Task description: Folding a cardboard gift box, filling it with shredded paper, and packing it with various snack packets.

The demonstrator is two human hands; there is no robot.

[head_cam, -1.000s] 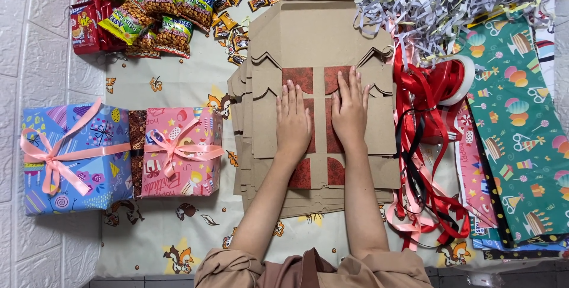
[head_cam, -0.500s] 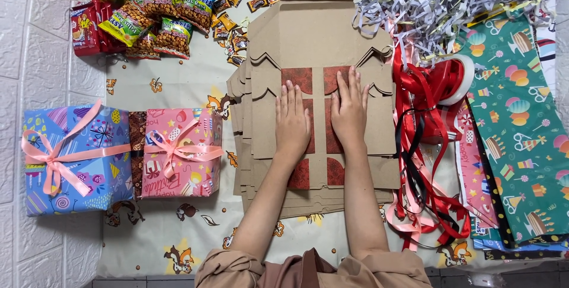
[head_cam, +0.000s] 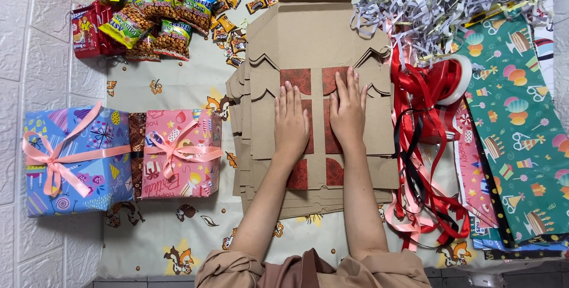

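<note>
Cardboard box blank (head_cam: 320,51) lies pressed flat under your left hand (head_cam: 291,123) and right hand (head_cam: 348,112), palms open, gripping nothing; folding its side flaps likely calls for curled fingers.

You get bright, even overhead light with only soft, short shadows under your forearms and beside the boxes (head_cam: 118,154). Snack packets (head_cam: 157,12) show slight glare. Focus stays sharp throughout; edges barely distort.
</note>
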